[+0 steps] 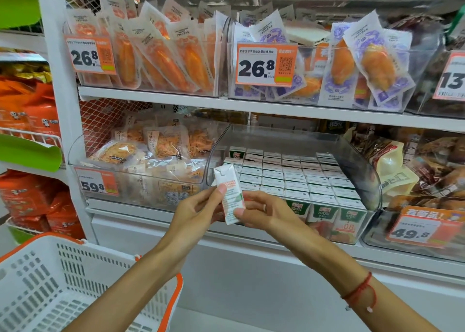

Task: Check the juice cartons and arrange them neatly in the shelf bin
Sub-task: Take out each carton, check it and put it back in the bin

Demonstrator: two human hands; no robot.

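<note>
In front of you the white metal shelf unit (pixel 161 97) carries the clear rigid plastic bin (pixel 362 165), its curved walls glossy, packed with tidy rows of small white-topped juice cartons (pixel 297 178), flat tops level. At lower left sits the white perforated plastic basket with orange trim (pixel 75 281). You hold one small white carton with red and green print (pixel 230 195) tilted before the bin's front left corner. Your left hand (pixel 198 210) pinches its middle with thumb and fingers; your right hand (pixel 264 210) grips its lower end.
</note>
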